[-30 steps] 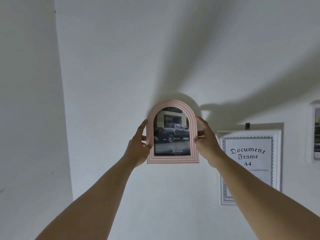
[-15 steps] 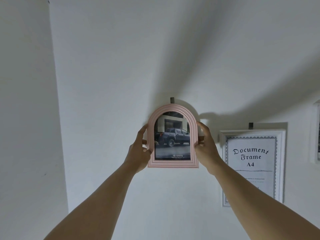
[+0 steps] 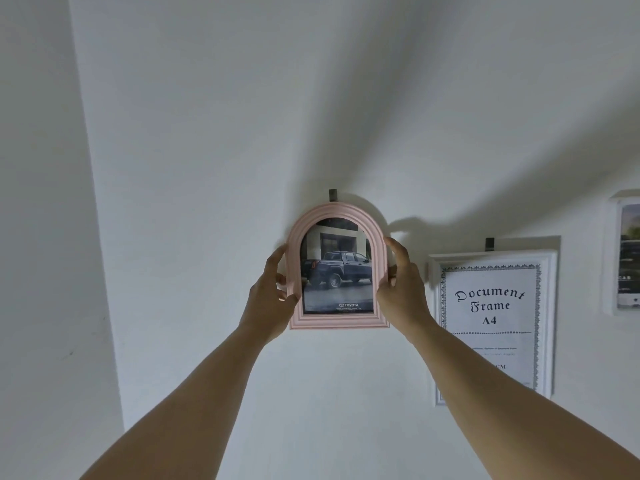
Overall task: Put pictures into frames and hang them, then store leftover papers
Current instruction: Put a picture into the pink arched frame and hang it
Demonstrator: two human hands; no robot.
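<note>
Pink arched frame (image 3: pixel 337 211) is held at the wall (image 3: pixel 207 168), crown just below the dark hook (image 3: pixel 332 195). Left hand (image 3: pixel 273 296) and right hand (image 3: pixel 401 285) grip its side edges. Advise settling it squarely until the hanger (hidden behind) catches before releasing.

Layout: three frames along the wall (image 3: pixel 207 168), one in hand.
The held frame (image 3: pixel 337 322), with a picture (image 3: pixel 337 271) set in it, is gripped by the left hand (image 3: pixel 272 299) at its left edge and the right hand (image 3: pixel 401 285) at its right edge. A hook (image 3: pixel 332 194) is seen just above its top. A document frame (image 3: pixel 491 323) is hung to the right, under a second hook (image 3: pixel 489 243). A third frame (image 3: pixel 625 254) is cut off at the far right.
</note>
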